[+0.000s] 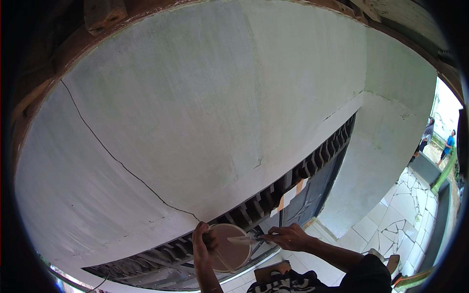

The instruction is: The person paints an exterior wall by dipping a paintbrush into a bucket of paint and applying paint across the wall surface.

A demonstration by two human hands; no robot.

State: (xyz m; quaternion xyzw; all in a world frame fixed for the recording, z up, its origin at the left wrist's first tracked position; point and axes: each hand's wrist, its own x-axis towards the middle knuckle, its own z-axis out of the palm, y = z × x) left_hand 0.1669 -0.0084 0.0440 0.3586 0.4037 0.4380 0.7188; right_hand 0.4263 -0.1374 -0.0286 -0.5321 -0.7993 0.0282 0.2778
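My left hand is closed at the left edge of a round pail with a pale rim and a pinkish-brown interior. A pale strip, perhaps the pail's handle, crosses its lower part. From the right, my right hand grips a flat pale-ended tool, a paintbrush or a scraper. Its broad end lies over the pail; whether it touches what is inside I cannot tell. Before me rises a pale plastered wall with streaky white and greenish patches. A thin dark line, a crack or a cable, runs down it to near my left hand.
Dark ventilation slats run above a grey door. Wooden beams edge the wall's top. Far below lies a white tiled floor. A wooden piece shows near my body. Two people stand outside at right.
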